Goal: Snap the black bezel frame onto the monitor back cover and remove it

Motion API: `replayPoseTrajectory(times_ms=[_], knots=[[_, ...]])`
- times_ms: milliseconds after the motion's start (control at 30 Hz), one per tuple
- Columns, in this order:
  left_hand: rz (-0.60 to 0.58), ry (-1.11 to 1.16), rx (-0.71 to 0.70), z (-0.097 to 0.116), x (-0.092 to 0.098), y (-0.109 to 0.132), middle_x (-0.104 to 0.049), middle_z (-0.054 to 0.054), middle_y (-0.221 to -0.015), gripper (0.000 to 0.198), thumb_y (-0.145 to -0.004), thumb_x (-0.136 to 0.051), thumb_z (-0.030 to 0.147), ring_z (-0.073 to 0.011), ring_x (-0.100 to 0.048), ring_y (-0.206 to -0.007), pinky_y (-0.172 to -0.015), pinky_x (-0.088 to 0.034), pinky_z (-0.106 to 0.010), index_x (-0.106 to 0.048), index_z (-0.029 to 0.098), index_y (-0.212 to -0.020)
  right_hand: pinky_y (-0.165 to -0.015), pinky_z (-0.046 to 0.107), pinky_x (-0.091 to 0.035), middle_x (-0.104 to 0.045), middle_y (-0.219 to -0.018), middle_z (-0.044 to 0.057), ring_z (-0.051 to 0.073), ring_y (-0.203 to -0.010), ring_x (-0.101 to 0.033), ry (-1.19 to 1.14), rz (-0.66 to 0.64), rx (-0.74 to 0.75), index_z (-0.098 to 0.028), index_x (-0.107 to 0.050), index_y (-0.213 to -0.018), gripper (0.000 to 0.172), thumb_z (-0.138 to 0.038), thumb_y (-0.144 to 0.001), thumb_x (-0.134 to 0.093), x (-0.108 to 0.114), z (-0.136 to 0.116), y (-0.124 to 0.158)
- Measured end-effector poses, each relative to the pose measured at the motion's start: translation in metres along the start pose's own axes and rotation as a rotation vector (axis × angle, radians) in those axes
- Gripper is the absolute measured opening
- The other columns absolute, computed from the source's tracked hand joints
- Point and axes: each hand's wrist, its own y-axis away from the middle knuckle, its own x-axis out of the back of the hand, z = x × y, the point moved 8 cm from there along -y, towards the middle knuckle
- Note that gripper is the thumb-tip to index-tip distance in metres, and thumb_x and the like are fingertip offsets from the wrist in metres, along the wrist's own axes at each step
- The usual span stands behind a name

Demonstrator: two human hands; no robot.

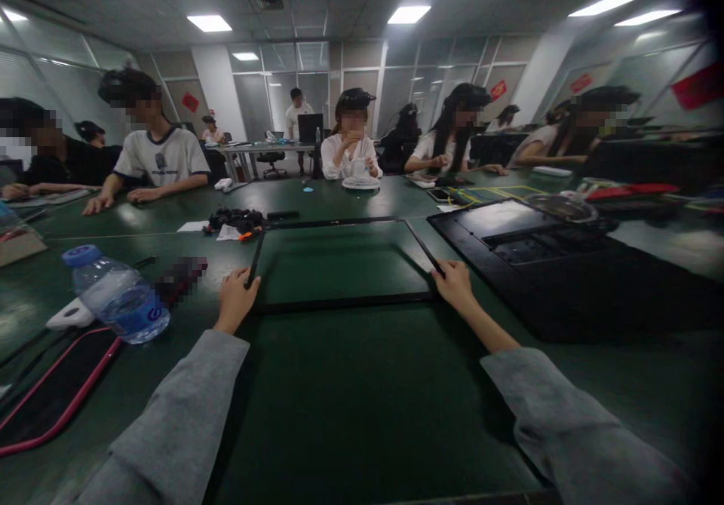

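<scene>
A thin black rectangular frame (339, 303), like a screen bezel, is held in front of me over the green table (351, 399). Through its open middle the green tabletop shows. My left hand (237, 298) is closed round the frame's left side. On the opposite side my right hand (455, 285) grips the right bar near its lower corner. Whether the frame's far edge touches the table I cannot tell. To the right of my right hand lies a large black panel (480, 283), flat on the table, with a recessed section in it.
At left are a water bottle (121, 294), a red-edged black phone-shaped object (62, 384) and a white device (71, 314). Beyond the frame lies a dark tangle of small parts (237, 221). A white round fan-like object (360, 183) stands farther back. Several people sit around the table.
</scene>
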Motion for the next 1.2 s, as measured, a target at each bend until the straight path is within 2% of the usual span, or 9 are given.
replayPoseTrajectory(times_ms=[133, 267, 500, 700, 867, 1033, 1200], knots=[[-0.109, -0.100, 0.036, -0.002, -0.007, 0.002, -0.058, -0.010, -0.150, 0.048, -0.099, -0.049, 0.042, -0.0349, -0.046, -0.140, -0.115, -0.041, -0.046, -0.069, 0.015, -0.133, -0.102, 0.051, -0.048, -0.058, -0.129, 0.019, 0.036, -0.122, -0.053, 0.128, -0.099, -0.052, -0.018, -0.072, -0.127, 0.044, -0.036, -0.094, -0.049, -0.004, 0.003, 0.002], [-0.155, -0.101, 0.059, 0.000, -0.007, 0.005, -0.055, -0.009, -0.154, 0.048, -0.100, -0.047, 0.043, -0.0346, -0.044, -0.143, -0.116, -0.041, -0.049, -0.068, 0.017, -0.135, -0.102, 0.054, -0.047, -0.057, -0.135, 0.019, 0.038, -0.125, -0.051, 0.136, -0.142, -0.069, -0.019, -0.073, -0.127, 0.043, -0.034, -0.093, -0.050, -0.003, -0.001, 0.004], [-0.185, -0.059, 0.103, 0.006, -0.003, 0.007, -0.050, -0.013, -0.158, 0.054, -0.102, -0.038, 0.046, -0.0352, -0.041, -0.146, -0.114, -0.039, -0.057, -0.061, 0.018, -0.142, -0.110, 0.051, -0.039, -0.058, -0.131, 0.026, 0.039, -0.129, -0.049, 0.101, -0.093, -0.115, -0.005, -0.062, -0.137, 0.058, -0.039, -0.095, -0.042, 0.001, -0.001, 0.004], [-0.199, -0.040, 0.103, 0.006, -0.004, 0.008, -0.049, -0.013, -0.158, 0.051, -0.099, -0.045, 0.043, -0.0348, -0.040, -0.147, -0.116, -0.036, -0.058, -0.061, 0.019, -0.141, -0.108, 0.053, -0.041, -0.059, -0.127, 0.024, 0.039, -0.127, -0.051, 0.103, -0.063, -0.101, -0.008, -0.066, -0.132, 0.054, -0.037, -0.091, -0.047, -0.002, 0.005, 0.003], [-0.142, 0.016, 0.099, 0.005, -0.002, 0.007, -0.052, -0.015, -0.155, 0.050, -0.099, -0.046, 0.040, -0.0364, -0.043, -0.144, -0.115, -0.037, -0.062, -0.060, 0.018, -0.141, -0.103, 0.055, -0.044, -0.061, -0.125, 0.023, 0.040, -0.123, -0.053, 0.056, -0.037, -0.071, -0.012, -0.068, -0.131, 0.053, -0.037, -0.089, -0.046, -0.001, 0.003, 0.003], [-0.096, 0.142, 0.039, 0.009, -0.005, 0.009, -0.054, -0.017, -0.152, 0.052, -0.099, -0.046, 0.043, -0.0360, -0.049, -0.140, -0.115, -0.039, -0.059, -0.058, 0.016, -0.142, -0.104, 0.057, -0.044, -0.068, -0.120, 0.021, 0.037, -0.117, -0.059, 0.009, -0.038, 0.061, -0.015, -0.067, -0.132, 0.052, -0.036, -0.091, -0.042, -0.001, -0.009, 0.003], [-0.143, 0.269, -0.124, 0.018, -0.013, 0.017, -0.046, -0.017, -0.158, 0.067, -0.095, -0.049, 0.061, -0.0328, -0.044, -0.147, -0.120, -0.036, -0.052, -0.053, 0.018, -0.147, -0.109, 0.053, -0.043, -0.067, -0.127, 0.022, 0.035, -0.124, -0.060, -0.059, -0.055, 0.148, -0.012, -0.063, -0.136, 0.057, -0.044, -0.093, -0.041, -0.004, -0.016, 0.004]])
